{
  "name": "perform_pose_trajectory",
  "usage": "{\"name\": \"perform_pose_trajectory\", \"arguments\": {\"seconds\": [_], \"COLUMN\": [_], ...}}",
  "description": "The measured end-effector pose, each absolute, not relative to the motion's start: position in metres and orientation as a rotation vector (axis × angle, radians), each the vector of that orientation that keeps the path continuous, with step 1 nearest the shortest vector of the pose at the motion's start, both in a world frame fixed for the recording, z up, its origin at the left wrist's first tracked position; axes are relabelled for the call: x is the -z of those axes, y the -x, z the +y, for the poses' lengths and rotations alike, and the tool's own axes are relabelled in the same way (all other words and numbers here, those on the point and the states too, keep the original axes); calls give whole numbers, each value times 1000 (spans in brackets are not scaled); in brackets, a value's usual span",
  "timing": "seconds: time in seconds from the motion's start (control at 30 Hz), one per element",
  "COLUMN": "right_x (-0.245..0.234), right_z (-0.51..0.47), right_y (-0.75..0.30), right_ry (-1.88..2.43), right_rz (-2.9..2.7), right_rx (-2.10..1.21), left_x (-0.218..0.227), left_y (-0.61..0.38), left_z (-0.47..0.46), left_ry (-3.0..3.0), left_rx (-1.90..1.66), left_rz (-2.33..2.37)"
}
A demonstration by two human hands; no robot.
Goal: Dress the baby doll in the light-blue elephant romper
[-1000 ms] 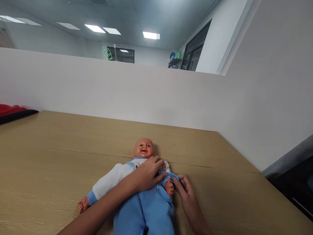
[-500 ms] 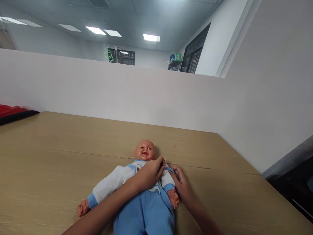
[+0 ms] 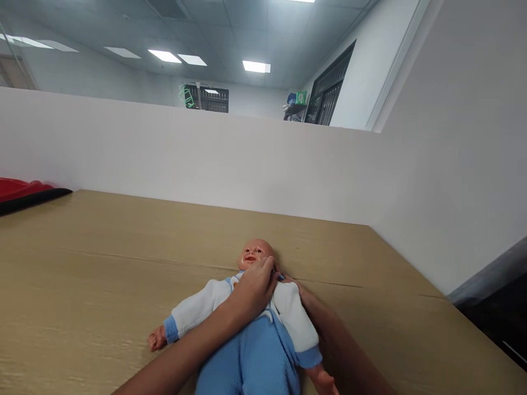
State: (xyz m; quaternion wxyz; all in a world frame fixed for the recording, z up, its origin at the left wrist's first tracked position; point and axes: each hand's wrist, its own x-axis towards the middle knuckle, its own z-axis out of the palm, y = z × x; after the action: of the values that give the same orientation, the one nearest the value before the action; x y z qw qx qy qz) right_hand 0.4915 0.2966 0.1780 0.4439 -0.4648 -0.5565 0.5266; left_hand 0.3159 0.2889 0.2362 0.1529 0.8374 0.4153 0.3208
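Note:
A baby doll [image 3: 254,253] lies on its back on the wooden table [image 3: 102,263], dressed in a white top and blue dungarees [image 3: 255,362]. My left hand [image 3: 253,289] rests on the doll's chest by the neck, its fingers curled and pinching the clothing at the shoulder. My right hand [image 3: 297,289] reaches to the same shoulder from the right. Most of it lies behind the doll's white sleeve [image 3: 297,321], so its fingers do not show. The doll's two arms are spread out to the sides.
A white partition [image 3: 206,159] runs along the table's far edge, and a wall closes the right side. A red and black object [image 3: 20,191] lies at the far left. Dark furniture [image 3: 494,312] stands beyond the table's right edge.
Both hands moved up from the doll's wrist and strap to its shoulder by the neck. The doll's right-side arm swung out toward me, and the view shifted slightly.

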Motion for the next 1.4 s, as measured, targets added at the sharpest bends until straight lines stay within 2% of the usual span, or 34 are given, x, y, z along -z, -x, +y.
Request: {"name": "perform_pose_trajectory", "arguments": {"seconds": [0.1,0.17,0.3,0.4,0.53,0.6,0.77,1.03,1.13,1.23,1.4], "right_x": [-181,-181,-177,-181,-216,-242,-279,-239,-228,-222,-224], "right_z": [293,289,271,251,241,252,296,291,266,234,207], "right_y": [-494,-501,-516,-528,-557,-576,-603,-598,-590,-562,-508], "right_ry": [1084,1062,1084,1180,1436,1408,1561,1428,1474,1482,1332], "right_rz": [-1299,-1241,-1271,-1549,-1990,-2250,-2490,-2372,-2318,-2173,-2042], "right_rx": [-1541,-1581,-1498,-1347,-1044,-1010,-1162,-1047,-662,-319,-664], "left_x": [-232,-228,-225,-229,-235,-236,-238,-247,-238,-222,-208], "left_y": [-314,-314,-315,-315,-311,-306,-301,-280,-255,-232,-213], "left_z": [293,296,300,297,292,289,286,274,263,245,221], "left_ry": [-2419,-2443,-2518,-2590,-2684,-2736,-2788,-2447,-2320,-2232,-2173], "left_rx": [-884,-846,-769,-715,-649,-626,-597,-887,-1076,-1076,-826], "left_rz": [1224,1245,1264,1283,1356,1407,1521,1332,1294,1326,1343]}}
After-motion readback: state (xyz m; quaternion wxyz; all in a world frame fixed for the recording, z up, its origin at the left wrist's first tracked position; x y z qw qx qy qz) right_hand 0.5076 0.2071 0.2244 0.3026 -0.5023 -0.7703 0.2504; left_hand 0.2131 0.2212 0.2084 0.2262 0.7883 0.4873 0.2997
